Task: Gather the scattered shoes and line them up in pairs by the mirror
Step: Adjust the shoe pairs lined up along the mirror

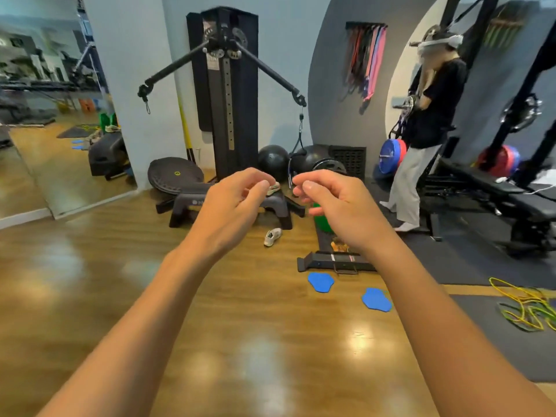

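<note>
- The left hand (237,200) and right hand (331,203) are hovering, fingers loosely curled, grasping nothing.
- A white shoe (273,237) is lying on the floor (120,266) and another shoe (274,188) is sitting on the step (192,203), both well apart from the mirror (45,130).
- Blue pads (320,282) are lying nearby, probably risking a slip.

Both bare forearms are reaching from the lower corners toward the frame's middle. The left hand (233,206) and right hand (337,206) are hovering side by side, just apart, backs up, fingers loosely curled and holding nothing, thumbs pointing inward toward each other.
</note>
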`<state>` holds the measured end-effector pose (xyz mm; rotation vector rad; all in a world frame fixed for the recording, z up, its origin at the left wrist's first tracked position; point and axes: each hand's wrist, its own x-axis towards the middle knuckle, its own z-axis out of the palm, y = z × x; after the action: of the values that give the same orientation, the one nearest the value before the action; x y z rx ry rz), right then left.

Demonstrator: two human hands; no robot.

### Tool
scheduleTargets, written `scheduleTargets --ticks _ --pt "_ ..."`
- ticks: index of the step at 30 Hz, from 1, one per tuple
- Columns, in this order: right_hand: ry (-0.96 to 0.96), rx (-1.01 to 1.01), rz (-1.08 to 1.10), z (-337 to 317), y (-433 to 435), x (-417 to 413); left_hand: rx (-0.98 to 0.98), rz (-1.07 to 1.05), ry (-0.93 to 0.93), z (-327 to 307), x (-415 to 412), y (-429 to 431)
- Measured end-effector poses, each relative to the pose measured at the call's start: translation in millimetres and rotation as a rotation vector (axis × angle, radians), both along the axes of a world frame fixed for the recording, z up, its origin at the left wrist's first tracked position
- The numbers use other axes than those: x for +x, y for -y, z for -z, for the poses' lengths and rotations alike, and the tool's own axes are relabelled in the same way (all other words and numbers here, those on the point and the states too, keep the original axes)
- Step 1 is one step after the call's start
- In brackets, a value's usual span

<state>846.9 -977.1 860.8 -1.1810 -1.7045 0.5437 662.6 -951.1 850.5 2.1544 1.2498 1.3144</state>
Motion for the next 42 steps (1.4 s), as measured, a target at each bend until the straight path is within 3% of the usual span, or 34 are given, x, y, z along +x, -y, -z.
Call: scheduleTargets --ticks 7,21,33,42 --pt "-0.035 -0.070 0.126 22.1 -203.5 53.4 -0.106 0.000 0.029 41.3 34.7 -230.6" --pt "-0.051 -0.225 0.050 70.1 -647.1 64.1 -0.275 -0.081 -0.087 100.9 59.2 -647.6" --pt "-0.093 -0.388 0.174 173.4 -974.4 51.3 -0.484 0.015 -0.250 216.5 82.5 -985.7" --pt "0.044 -0.540 0.235 334.1 -1194.4 76.3 -0.679 0.065 -0.427 382.3 118.3 -1195.7"
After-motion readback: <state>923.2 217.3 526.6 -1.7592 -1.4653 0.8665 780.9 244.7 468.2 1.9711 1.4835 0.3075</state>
